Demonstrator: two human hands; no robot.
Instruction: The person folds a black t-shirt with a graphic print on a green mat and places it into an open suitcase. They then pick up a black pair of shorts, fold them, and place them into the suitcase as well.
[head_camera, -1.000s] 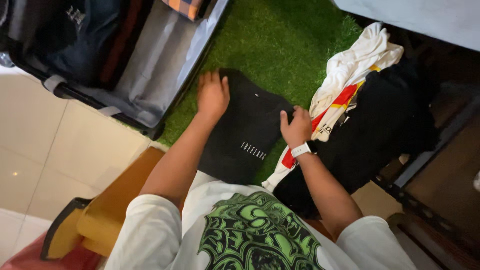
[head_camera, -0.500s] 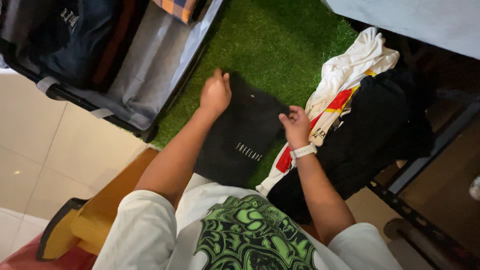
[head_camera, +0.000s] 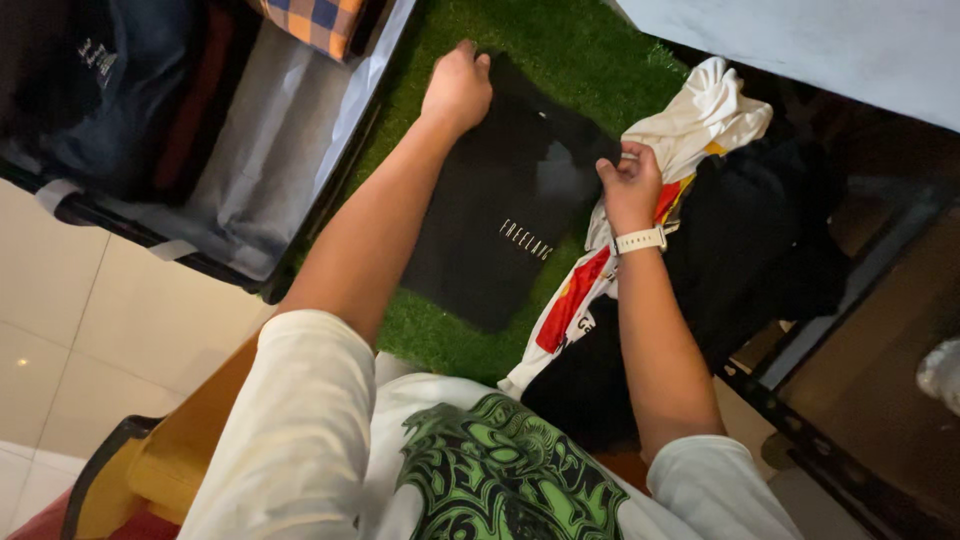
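Observation:
A folded black garment (head_camera: 500, 200) with small white lettering lies on the green turf mat (head_camera: 560, 50). My left hand (head_camera: 458, 88) grips its far left corner, fingers curled over the edge. My right hand (head_camera: 630, 185), with a white watch on the wrist, pinches the garment's far right corner. Just right of it lies a white shirt with red and yellow print (head_camera: 690, 130), on top of a pile of black clothes (head_camera: 740, 250).
An open suitcase (head_camera: 260, 170) with a grey lining lies at the left, holding dark clothes and a checked orange-blue item (head_camera: 310, 20). A pale surface (head_camera: 800, 45) sits at the top right above a dark frame. A yellow object (head_camera: 190, 440) is at the lower left on white tiles.
Both hands have moved toward the garment's far edge and closed on its corners. The view has shifted, so the garment sits higher in the frame.

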